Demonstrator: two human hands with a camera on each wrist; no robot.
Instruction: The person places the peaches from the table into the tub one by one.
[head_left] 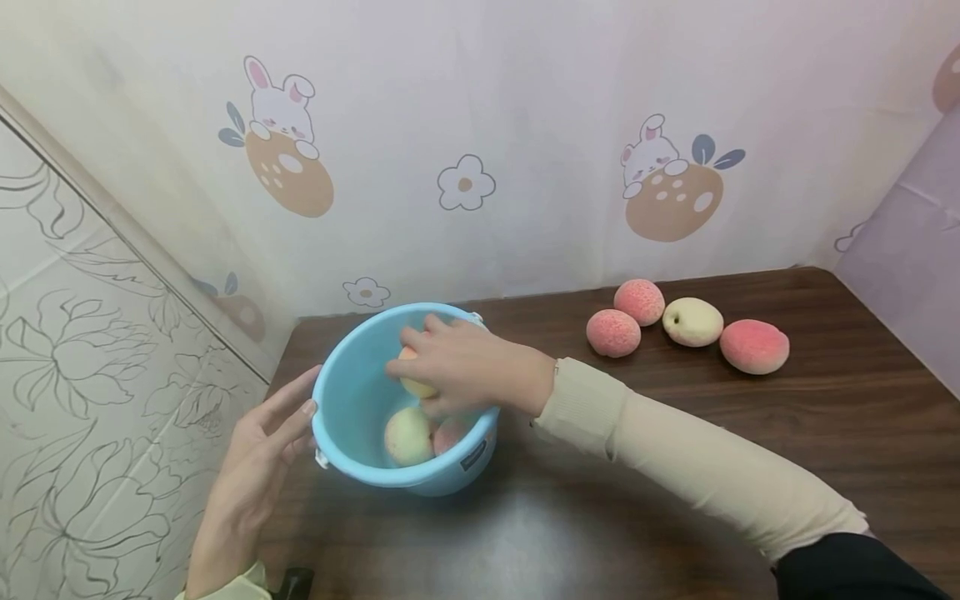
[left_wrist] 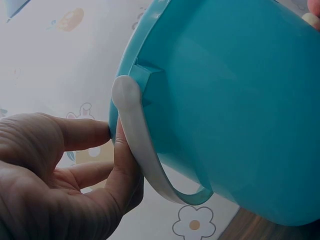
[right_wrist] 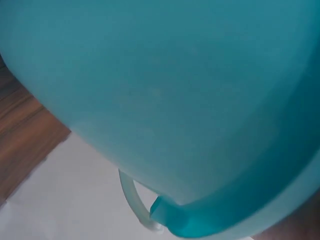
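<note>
A light blue bucket (head_left: 352,400) stands upright on the dark wooden table. My left hand (head_left: 258,462) pinches its rim at the left, thumb and fingers on either side, beside the white handle (left_wrist: 140,140) in the left wrist view. Reaching over the right rim, my right hand (head_left: 457,362) grips a yellowish peach (head_left: 417,387) inside the bucket, partly hidden by the fingers. Below it lie a pale green peach (head_left: 407,437) and a pinkish peach (head_left: 447,435). The bucket's outer wall (right_wrist: 150,100) fills the right wrist view, where my right hand is hidden.
On the table (head_left: 675,467) to the right sit two speckled pink peaches, one nearer (head_left: 613,333), a cream peach (head_left: 693,322) and a pink peach (head_left: 754,347). A patterned wall covering (head_left: 525,167) rises behind; a floral panel (head_left: 97,375) borders the left side.
</note>
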